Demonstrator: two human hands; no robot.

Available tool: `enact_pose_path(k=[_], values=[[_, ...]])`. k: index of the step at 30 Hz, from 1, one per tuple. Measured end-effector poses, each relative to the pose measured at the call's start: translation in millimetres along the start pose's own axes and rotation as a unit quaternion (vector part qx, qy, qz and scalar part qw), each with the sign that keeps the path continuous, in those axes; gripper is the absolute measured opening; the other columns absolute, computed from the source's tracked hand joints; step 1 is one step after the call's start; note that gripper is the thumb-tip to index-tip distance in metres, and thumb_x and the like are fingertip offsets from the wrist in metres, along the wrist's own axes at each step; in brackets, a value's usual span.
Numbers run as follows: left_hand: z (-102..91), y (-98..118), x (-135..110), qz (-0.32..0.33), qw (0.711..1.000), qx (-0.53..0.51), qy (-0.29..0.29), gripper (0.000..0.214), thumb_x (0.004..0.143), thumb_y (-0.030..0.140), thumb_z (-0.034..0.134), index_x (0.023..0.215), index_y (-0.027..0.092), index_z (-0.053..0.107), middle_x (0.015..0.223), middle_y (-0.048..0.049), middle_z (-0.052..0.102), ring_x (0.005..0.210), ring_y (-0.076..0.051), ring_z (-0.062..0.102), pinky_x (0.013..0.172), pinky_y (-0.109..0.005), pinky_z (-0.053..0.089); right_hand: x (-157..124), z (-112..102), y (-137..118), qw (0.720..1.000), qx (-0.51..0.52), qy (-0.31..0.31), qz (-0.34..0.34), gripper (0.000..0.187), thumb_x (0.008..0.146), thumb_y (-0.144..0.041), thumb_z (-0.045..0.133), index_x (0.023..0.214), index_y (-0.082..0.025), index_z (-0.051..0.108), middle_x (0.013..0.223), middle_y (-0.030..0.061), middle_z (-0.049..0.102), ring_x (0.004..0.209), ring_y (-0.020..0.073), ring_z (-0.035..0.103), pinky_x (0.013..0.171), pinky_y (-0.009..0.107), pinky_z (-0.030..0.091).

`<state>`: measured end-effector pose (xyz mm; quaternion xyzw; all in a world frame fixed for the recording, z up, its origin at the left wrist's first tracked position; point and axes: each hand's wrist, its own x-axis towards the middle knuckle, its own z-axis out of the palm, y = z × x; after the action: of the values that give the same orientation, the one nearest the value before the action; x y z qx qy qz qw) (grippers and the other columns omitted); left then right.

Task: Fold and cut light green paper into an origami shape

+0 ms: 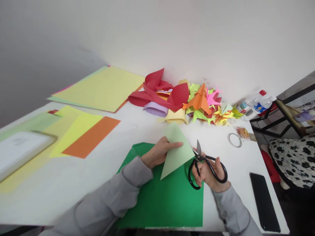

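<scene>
Pinched in my left hand (158, 151) is a pale green sheet of paper (176, 159), roughly triangular in outline, with the thumb lying on top. My right hand (209, 172) has its fingers through the handles of black-handled scissors (199, 158). The scissor blades are spread apart, and one meets the paper's right corner. Beneath both hands a large green sheet (169, 200) lies flat on the white table (93, 183).
Folded paper pieces, including an orange one (200, 100) and red ones (157, 93), are heaped by the wall. Large yellow sheets (105, 88), an orange strip (92, 136) and a white device (22, 150) lie left. Bottles (258, 108), a tape roll (234, 140) and a phone (264, 201) are right.
</scene>
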<state>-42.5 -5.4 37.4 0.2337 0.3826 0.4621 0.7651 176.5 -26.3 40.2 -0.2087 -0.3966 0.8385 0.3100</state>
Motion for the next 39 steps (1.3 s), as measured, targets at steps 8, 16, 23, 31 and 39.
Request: enact_pose_path(k=[8,16,23,31,39], values=[[3.1,-2,-1,-0.012,1.000,-0.003,-0.026,0.028,0.067,0.022,0.079,0.090,0.007,0.074,0.086,-0.0159,0.075,0.072,-0.023,0.070,0.070,-0.033,0.057,1,-1,2,1.000,-0.009,-0.014,0.001,0.094,0.076,-0.077,0.044,0.145,-0.015,0.028,0.065,0.0031,0.062,0.043,0.0137,0.048,0.040,0.024,0.037],[4.1,-6,-2,-0.009,0.997,0.015,-0.069,0.029,0.071,0.024,0.076,0.094,0.006,0.074,0.093,-0.0173,0.075,0.074,-0.022,0.070,0.070,-0.031,0.056,0,0,2,1.000,-0.011,-0.009,0.019,0.096,0.075,-0.078,0.044,0.146,-0.016,0.027,0.067,0.0038,0.063,0.045,0.0143,0.049,0.042,0.025,0.039],[1.9,-3,0,-0.014,0.999,-0.002,-0.033,0.028,0.067,0.023,0.079,0.088,0.006,0.074,0.083,-0.0155,0.075,0.070,-0.022,0.070,0.068,-0.031,0.057,-1,-1,1,1.000,0.009,-0.012,0.016,0.095,0.076,-0.077,0.043,0.145,-0.014,0.027,0.066,0.0038,0.062,0.045,0.0145,0.049,0.043,0.026,0.039],[-4.2,4,0,-0.047,0.999,-0.010,-0.019,0.021,0.064,0.017,0.080,0.081,0.006,0.073,0.075,-0.0138,0.075,0.063,-0.021,0.070,0.063,-0.030,0.057,-4,-2,-6,0.997,0.023,-0.027,0.072,0.092,0.074,-0.082,0.039,0.139,-0.017,0.036,0.064,0.0030,0.061,0.044,0.0140,0.049,0.043,0.026,0.038],[-4.2,4,0,-0.041,0.999,0.012,-0.003,0.023,0.062,0.019,0.082,0.079,0.007,0.073,0.073,-0.0127,0.075,0.061,-0.020,0.068,0.061,-0.028,0.056,-3,-4,-3,0.995,0.034,-0.040,0.084,0.083,0.077,-0.080,0.036,0.130,-0.016,0.038,0.065,0.0032,0.061,0.046,0.0152,0.051,0.044,0.027,0.040]])
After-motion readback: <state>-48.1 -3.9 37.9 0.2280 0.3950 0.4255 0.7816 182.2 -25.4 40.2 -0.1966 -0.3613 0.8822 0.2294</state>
